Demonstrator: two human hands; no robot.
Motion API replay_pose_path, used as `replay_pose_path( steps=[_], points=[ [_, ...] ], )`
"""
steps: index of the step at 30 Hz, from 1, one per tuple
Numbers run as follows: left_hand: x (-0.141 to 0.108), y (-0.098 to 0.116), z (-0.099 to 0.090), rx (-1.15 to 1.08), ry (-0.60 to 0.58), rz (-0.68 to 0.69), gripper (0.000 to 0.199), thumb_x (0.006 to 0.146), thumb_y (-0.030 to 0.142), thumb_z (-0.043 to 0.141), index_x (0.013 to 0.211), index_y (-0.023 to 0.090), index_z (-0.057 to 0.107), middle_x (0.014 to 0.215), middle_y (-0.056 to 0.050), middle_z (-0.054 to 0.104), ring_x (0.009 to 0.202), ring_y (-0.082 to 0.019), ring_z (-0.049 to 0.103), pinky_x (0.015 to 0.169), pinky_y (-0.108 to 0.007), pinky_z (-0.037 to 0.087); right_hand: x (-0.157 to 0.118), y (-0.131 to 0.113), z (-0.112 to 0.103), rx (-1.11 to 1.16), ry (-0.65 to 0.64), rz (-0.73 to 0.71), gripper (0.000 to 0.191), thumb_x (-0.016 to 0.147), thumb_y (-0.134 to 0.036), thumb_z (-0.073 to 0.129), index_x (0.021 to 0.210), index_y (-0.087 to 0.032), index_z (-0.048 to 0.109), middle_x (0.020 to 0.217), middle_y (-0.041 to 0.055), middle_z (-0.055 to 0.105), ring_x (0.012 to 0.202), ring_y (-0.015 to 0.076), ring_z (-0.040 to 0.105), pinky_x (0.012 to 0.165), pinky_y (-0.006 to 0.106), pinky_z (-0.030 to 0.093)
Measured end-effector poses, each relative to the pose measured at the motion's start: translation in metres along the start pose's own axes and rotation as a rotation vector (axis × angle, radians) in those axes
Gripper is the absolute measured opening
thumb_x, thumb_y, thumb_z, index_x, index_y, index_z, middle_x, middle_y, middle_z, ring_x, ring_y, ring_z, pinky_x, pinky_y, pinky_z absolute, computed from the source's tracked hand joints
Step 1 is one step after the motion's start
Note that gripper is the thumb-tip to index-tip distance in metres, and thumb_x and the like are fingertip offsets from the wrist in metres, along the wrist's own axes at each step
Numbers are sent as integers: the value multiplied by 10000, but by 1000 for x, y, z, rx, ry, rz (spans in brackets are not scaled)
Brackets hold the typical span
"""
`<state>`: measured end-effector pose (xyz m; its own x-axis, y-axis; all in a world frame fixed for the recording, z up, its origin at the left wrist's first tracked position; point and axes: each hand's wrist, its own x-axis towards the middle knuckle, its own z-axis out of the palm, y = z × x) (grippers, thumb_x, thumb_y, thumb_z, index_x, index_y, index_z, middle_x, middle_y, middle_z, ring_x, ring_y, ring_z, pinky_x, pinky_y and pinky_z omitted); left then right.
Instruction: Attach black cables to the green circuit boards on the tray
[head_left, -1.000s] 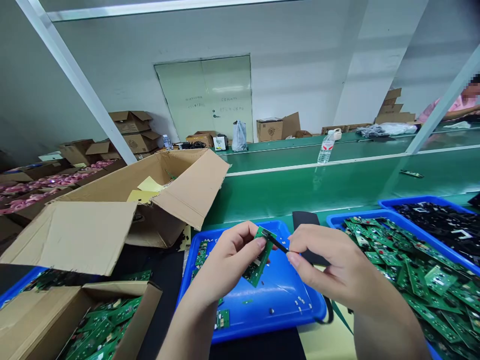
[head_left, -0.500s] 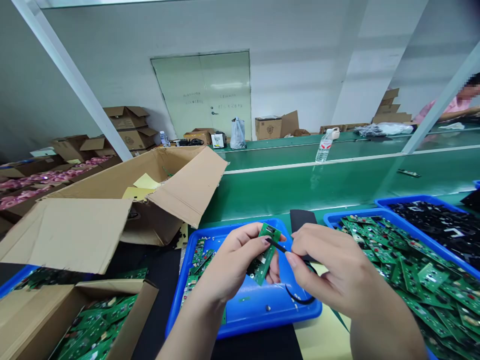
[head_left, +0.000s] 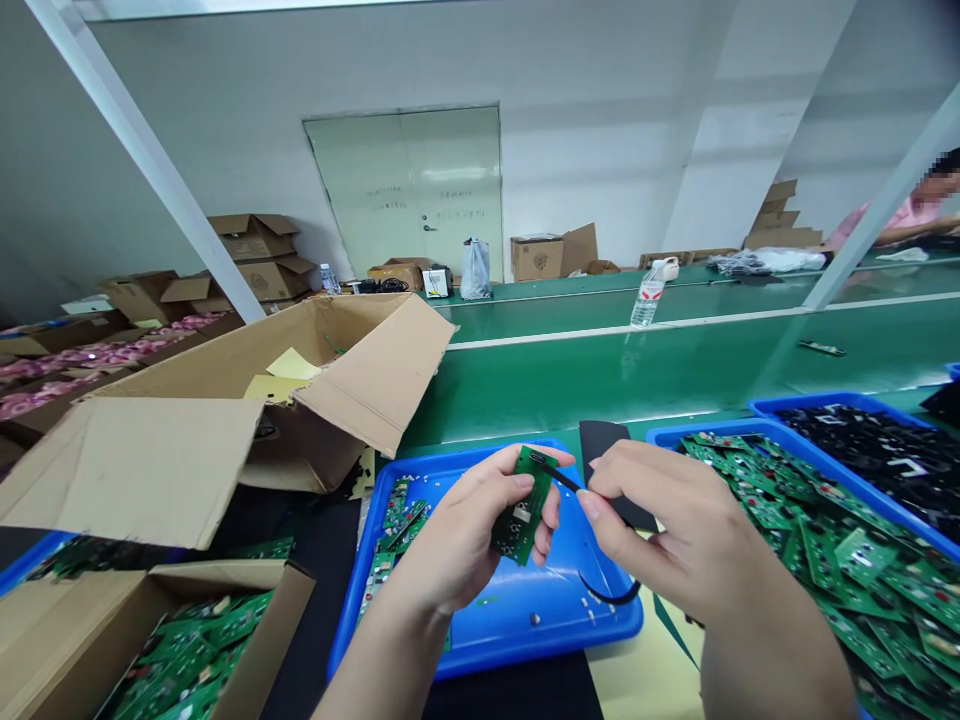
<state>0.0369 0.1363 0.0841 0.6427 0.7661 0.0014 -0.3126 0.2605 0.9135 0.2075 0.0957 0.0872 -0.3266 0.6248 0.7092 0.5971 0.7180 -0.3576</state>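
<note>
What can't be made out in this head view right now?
- Left hand's palm side: hidden behind the circuit board.
- Tip of the black strip at the board: too small to tell whether it touches.
- Writing on the door: too faint and small to read.
- Contents deep in the big carton: hidden by its flaps.
- Far-right person: cut off by the edge.

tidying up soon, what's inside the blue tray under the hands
The blue tray holds green circuit boards at its left side and small loose bits elsewhere. The left hand and forearm cover part, so what lies beneath them cannot be seen.
</note>
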Motion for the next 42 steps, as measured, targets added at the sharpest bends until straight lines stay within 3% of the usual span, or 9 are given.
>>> replay_pose_path(
  steps=[14, 42],
  points=[
    [-3, -3, 3, 87, 23, 48, 276, 860, 216, 451, 1095, 142, 575, 670, 8, 531, 512, -91, 533, 436, -190, 480, 3, 8, 7, -85, -54, -34, 216, 882, -94, 435, 683, -178, 441, 630, 2, 540, 589, 126, 427, 570, 274, 327],
    [-1, -6, 6, 158, 83, 48, 267, 878, 242, 442, 1081, 122, 567, 638, 25, 516, 457, -68, 506, 405, -166, 449, 4, 10, 10, -254, -15, -94, 239, 870, -111, 442, 641, -176, 453, 587, -7, 491, 558, 122, 418, 548, 257, 313]
  ],
)
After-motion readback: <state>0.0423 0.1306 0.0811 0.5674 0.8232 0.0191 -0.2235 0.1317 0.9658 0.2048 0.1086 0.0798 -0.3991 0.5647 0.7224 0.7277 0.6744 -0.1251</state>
